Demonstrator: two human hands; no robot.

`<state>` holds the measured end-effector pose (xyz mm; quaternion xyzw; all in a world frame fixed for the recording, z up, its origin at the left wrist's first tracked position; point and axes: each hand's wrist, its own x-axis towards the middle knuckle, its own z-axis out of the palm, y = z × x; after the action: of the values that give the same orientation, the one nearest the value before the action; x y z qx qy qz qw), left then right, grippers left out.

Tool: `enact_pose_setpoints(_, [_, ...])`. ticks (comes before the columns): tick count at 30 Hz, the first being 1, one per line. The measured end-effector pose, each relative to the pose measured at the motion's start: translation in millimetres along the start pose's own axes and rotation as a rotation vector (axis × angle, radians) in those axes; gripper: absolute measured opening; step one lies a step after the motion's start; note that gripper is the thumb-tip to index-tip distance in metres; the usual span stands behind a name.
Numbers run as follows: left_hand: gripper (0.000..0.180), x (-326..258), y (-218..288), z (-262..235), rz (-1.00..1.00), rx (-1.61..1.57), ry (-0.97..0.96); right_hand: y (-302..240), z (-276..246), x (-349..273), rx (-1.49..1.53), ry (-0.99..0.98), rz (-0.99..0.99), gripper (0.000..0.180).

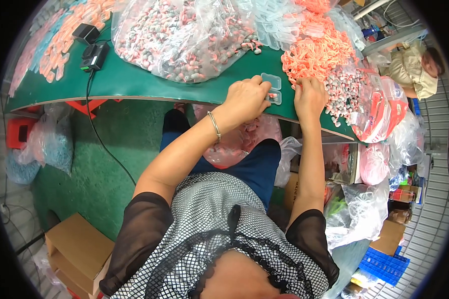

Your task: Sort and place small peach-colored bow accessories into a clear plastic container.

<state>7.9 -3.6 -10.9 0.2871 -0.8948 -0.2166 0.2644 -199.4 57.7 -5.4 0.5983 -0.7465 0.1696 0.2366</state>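
Observation:
My left hand is closed on a small clear plastic case at the front edge of the green table. The case's lid is folded open away from me, and small grey-and-pink plugs sit in its near half. To the right, my right hand has its fingers bent together at the near edge of a heap of orange cords. A bit of orange shows by its thumb, but what the fingers pinch cannot be made out. Loose grey-and-pink plugs lie just right of this hand.
A large clear bag of plugs fills the middle of the green table. Clear cases pile behind. A black adapter trails a cable at left. Another person is at far right. Cardboard box stands lower left.

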Motion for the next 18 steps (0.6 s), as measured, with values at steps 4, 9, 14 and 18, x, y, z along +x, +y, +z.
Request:
enact_pose_setpoints(4, [0.037, -2, -3, -2, 0.007, -0.041, -0.002, 8, 6, -5, -0.045, 0.04, -0.016, 0.012])
enact_pose_setpoints(9, [0.037, -3, -6, -1, -0.011, -0.067, 0.0, 2, -16, -3, 0.475, 0.075, 0.079, 0.013])
enact_pose_setpoints(14, [0.042, 0, -7, -6, -0.034, -0.133, -0.034, -31, -31, -9, 0.712, -0.07, -0.133, 0.01])
enact_pose_setpoints(18, [0.039, 2, -9, -4, -0.037, -0.175, 0.004, -33, -23, -11, 0.61, -0.121, -0.201, 0.01])
